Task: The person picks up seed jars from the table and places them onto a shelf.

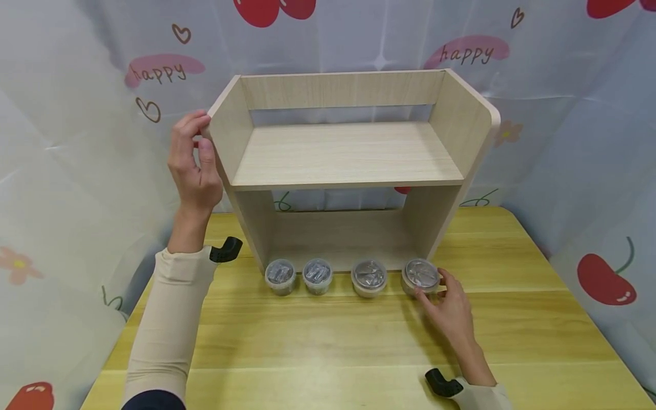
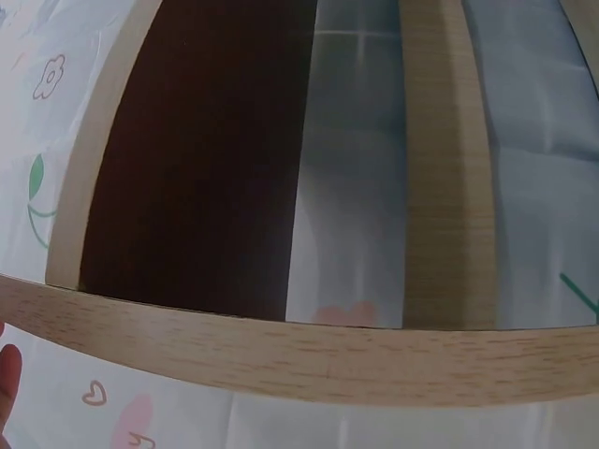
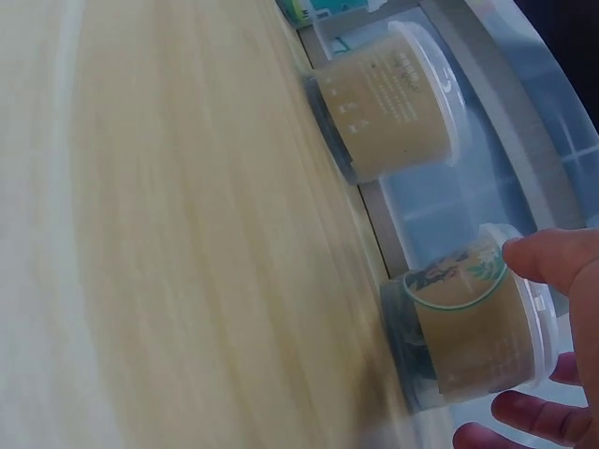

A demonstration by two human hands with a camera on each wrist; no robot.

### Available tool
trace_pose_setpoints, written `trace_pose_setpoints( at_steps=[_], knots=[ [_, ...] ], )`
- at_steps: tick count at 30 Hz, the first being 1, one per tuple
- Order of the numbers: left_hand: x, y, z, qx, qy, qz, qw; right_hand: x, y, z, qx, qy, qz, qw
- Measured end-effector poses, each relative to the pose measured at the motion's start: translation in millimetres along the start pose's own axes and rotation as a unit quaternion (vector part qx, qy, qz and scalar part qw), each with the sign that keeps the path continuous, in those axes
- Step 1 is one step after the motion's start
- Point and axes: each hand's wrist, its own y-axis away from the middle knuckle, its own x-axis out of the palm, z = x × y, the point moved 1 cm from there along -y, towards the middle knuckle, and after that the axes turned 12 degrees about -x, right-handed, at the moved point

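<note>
A pale wooden two-tier shelf (image 1: 348, 154) stands upright on the table. My left hand (image 1: 195, 162) is raised at its left side panel, fingertips resting at the top front corner and thumb apart from them. In the left wrist view the panel (image 2: 328, 365) crosses the bottom, with little of that hand showing. My right hand (image 1: 451, 310) holds the rightmost lidded plastic tub (image 1: 421, 274), thumb at the lid rim and fingers on its far side. In the right wrist view this tub (image 3: 477, 327) shows a tan label with a green design.
To its left, more lidded tubs stand in a row along the shelf's front: one (image 1: 369, 277) near the middle, then two smaller ones (image 1: 317, 275) further left. A printed curtain (image 1: 328, 45) hangs behind the yellow wooden table (image 1: 318, 347).
</note>
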Motion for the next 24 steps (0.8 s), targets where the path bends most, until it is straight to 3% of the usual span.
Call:
trace_pose_setpoints(
  at_steps=[9, 15, 24],
  knots=[
    [6.6, -4.9, 0.6, 0.003, 0.032, 0.004, 0.9995, 5.1, 0.5, -3.9, 0.013, -0.013, -0.001, 0.9998],
    [8.9, -7.2, 10.2, 0.004, 0.060, 0.010, 0.9981, 6.0, 0.6, -4.5, 0.028, -0.022, 0.011, 0.9993],
    [11.1, -9.3, 17.5, -0.001, 0.090, 0.038, 0.9952, 8.5, 1.1, -6.7, 0.031, -0.026, 0.016, 0.9991]
  ],
)
